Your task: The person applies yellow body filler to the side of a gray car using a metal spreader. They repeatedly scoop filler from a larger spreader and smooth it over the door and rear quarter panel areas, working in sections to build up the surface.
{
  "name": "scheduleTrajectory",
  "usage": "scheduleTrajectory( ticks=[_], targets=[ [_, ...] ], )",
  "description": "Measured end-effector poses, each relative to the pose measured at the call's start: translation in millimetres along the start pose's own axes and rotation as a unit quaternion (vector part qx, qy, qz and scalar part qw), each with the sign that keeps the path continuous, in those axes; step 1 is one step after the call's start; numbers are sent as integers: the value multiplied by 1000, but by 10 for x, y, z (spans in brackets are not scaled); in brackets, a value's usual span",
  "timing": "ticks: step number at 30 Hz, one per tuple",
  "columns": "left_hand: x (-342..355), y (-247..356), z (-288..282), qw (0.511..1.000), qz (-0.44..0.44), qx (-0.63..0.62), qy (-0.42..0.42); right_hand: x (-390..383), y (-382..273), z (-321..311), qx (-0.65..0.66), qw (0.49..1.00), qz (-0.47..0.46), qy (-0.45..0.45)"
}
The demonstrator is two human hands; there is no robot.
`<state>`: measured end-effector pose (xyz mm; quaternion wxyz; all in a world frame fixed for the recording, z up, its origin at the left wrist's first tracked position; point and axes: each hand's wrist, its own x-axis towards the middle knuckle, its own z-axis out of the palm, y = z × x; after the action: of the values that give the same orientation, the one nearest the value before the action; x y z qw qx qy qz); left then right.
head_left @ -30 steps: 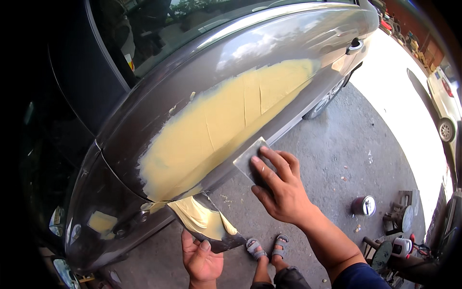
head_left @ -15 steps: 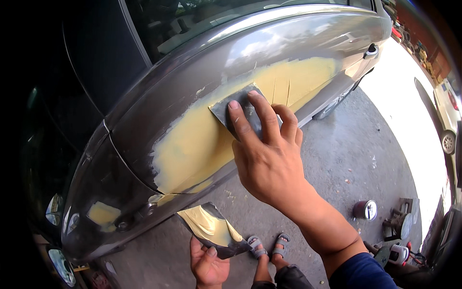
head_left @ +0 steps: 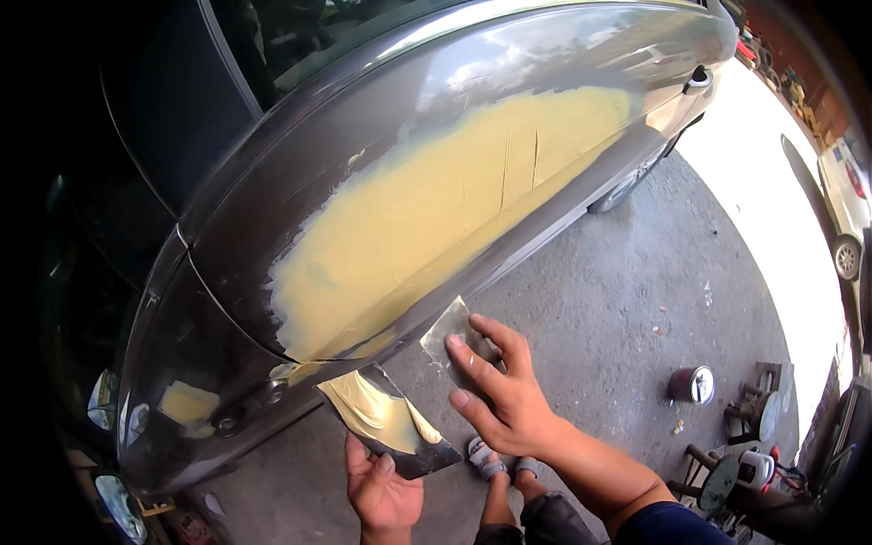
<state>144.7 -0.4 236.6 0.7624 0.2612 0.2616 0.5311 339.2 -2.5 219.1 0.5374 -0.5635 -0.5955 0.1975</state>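
Observation:
My left hand is closed on the lower edge of a dark, flat putty board. Thick yellow body filler lies across the board's top. Just to its right, my right hand grips a thin grey spreader between thumb and fingers, with a little filler along its edge. The spreader is off the car and apart from the board. Beyond both hands, a broad patch of yellow filler covers the lower part of the dark grey car door, with a few thin ridges running across it toward the right.
A smaller filler patch is on the panel at left. On the concrete floor at right stand a can and small stools. A white car is parked at far right. My sandalled feet are below.
My right hand has drawn the spreader off the door, down and toward the board. The filler under it is now uncovered. My left hand with the board has shifted slightly left and up.

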Motion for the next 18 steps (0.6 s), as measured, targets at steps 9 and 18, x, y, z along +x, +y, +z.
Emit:
scheduleTrajectory(
  ticks=[9, 18],
  targets=[
    [98, 140, 594, 998, 1, 8, -59, -509, 51, -643, 138, 981, 67, -121],
    [-24, 69, 1037, 989, 37, -23, -144, -706, -386, -942, 471, 825, 308, -47]
  ],
)
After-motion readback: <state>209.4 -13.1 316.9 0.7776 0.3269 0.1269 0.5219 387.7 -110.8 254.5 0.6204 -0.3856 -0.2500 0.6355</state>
